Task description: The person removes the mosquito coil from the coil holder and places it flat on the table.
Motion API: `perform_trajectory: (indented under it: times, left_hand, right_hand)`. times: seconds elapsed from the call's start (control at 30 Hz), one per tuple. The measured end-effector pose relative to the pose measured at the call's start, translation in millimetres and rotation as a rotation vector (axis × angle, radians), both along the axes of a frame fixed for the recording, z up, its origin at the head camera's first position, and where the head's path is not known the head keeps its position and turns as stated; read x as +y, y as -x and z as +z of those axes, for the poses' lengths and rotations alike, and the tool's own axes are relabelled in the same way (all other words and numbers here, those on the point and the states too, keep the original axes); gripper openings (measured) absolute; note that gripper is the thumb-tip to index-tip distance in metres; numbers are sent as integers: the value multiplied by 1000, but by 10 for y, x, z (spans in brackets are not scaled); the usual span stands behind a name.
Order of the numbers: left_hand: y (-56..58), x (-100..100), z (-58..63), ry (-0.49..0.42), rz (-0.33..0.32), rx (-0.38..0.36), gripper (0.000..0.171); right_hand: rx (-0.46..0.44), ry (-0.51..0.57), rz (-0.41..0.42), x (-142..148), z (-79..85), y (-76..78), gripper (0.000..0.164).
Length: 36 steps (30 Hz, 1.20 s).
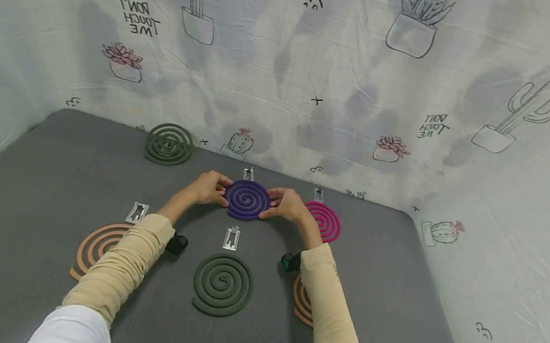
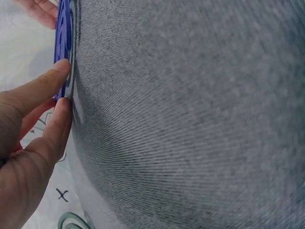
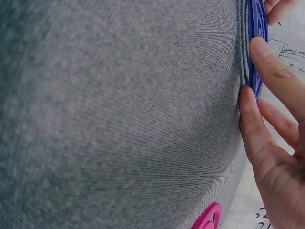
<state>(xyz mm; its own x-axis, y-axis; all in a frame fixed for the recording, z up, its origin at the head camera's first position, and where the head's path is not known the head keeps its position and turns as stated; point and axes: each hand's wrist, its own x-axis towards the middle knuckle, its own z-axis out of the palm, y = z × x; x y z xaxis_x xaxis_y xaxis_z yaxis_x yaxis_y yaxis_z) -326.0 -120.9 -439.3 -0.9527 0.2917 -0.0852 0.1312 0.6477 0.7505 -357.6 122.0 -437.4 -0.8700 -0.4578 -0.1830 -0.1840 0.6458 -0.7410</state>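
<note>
A purple-blue mosquito coil [image 1: 247,200] lies flat toward the back of the grey surface. My left hand [image 1: 210,188] grips its left edge with thumb and fingertips, and my right hand [image 1: 289,205] holds the right edge the same way. In the left wrist view, the left thumb [image 2: 59,69] presses on the rim of the coil while other fingers touch lower down. Greenish-grey layers [image 3: 242,52] show right under the purple-blue coil in the right wrist view. A pink coil [image 1: 328,223] lies beside the right hand, partly hidden by the wrist.
Metal coil stands lie behind the purple-blue coil [image 1: 249,174], in front of it [image 1: 231,238], and elsewhere. A green coil [image 1: 223,285] sits in front, another green coil [image 1: 169,144] at the back left. Orange coils [image 1: 93,244] lie partly under both forearms. Printed cloth [image 1: 280,70] walls the back.
</note>
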Motion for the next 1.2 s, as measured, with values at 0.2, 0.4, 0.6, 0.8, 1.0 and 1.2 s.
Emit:
perform_trajectory:
  times: [0.2, 0.4, 0.6, 0.8, 1.0, 1.2]
  left_hand:
    - [-1, 1, 5, 0, 3, -26, 58]
    - [14, -9, -6, 0, -8, -13, 57]
    - [51, -29, -11, 13, -19, -14, 57]
    - [82, -38, 6, 44, -16, -31, 57]
    - [95, -38, 17, 65, -26, -24, 57]
    - [100, -40, 32, 82, -40, -16, 56]
  right_hand:
    - [19, -25, 6, -20, 11, -4, 65]
    - [36, -66, 15, -30, 3, 32, 70]
    - [17, -108, 28, -41, 35, 46, 71]
    - [23, -104, 32, -34, 56, 36, 68]
    - [32, -91, 25, -40, 55, 16, 66]
    - [15, -80, 10, -35, 43, 18, 65]
